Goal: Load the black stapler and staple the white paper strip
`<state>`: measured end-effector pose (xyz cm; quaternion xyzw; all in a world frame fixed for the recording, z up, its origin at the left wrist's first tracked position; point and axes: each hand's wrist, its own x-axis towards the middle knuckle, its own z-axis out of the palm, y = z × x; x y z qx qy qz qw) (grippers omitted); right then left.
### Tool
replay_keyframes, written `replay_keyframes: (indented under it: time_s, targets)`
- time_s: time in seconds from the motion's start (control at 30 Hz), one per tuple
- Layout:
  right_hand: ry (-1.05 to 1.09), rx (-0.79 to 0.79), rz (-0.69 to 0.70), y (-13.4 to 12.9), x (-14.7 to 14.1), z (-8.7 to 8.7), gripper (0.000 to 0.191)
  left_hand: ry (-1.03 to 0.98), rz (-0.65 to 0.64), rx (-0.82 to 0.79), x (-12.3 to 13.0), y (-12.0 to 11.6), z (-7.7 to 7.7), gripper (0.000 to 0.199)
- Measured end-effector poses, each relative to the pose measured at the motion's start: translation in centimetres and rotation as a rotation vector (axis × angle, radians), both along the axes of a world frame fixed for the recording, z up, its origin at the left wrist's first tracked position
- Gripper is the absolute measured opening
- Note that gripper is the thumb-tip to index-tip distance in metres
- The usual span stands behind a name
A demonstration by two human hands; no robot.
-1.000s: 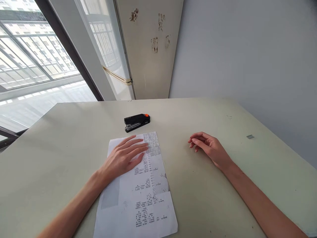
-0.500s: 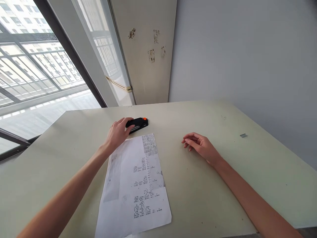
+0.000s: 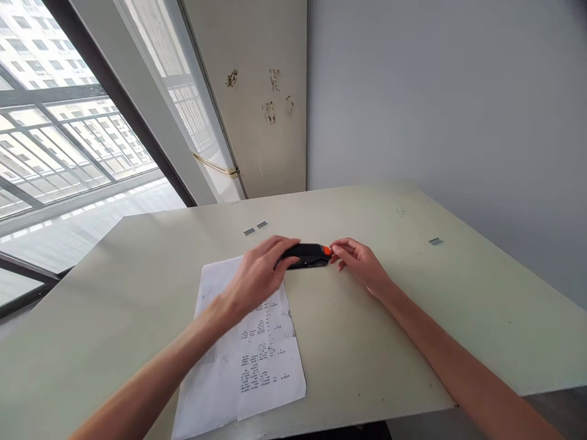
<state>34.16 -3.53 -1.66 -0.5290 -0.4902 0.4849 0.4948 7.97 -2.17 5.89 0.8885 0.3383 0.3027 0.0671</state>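
My left hand [image 3: 263,269] is wrapped round the rear of a black stapler [image 3: 308,253], holding it just above the table beyond the right side of the printed paper sheets [image 3: 270,366]. At the stapler's orange end [image 3: 326,250], the thumb and forefinger of my right hand [image 3: 360,263] close in a pinch against the tip. The other fingers of that hand curl below. My left hand and forearm cover part of the sheets, which lie flat with small black print.
Two short grey staple strips [image 3: 255,228] lie toward the table's far edge. Another staple strip [image 3: 435,241] rests on the right side of the pale table [image 3: 389,354]. A grey wall [image 3: 435,98] bounds the far right, and glazed windows [image 3: 73,134] stand at the left.
My left hand has brought the stapler rightward and nearer, to my right hand, whose fingers now meet its orange end. Two staple strips show where the stapler was.
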Motion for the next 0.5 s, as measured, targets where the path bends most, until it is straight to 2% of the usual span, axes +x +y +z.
replay_keyframes:
  time_s: [0.1,0.23,0.4,0.5]
  targets:
    - [0.016,0.012,-0.03,0.1,0.0,0.4,0.047,0.019,-0.082,-0.073,2.4,-1.5,-1.8,0.029]
    - [0.015,0.061,0.005,0.3,0.3,0.4,0.048,-0.002,-0.125,-0.094,4.4,-2.5,-3.8,0.028]
    - [0.035,0.057,0.028,0.5,0.4,0.2,0.046,-0.007,-0.105,-0.169,4.7,-2.4,-4.0,0.031]
    - [0.04,0.049,0.037,0.5,0.4,0.1,0.044,0.081,-0.106,-0.169,3.1,-2.1,-4.0,0.051]
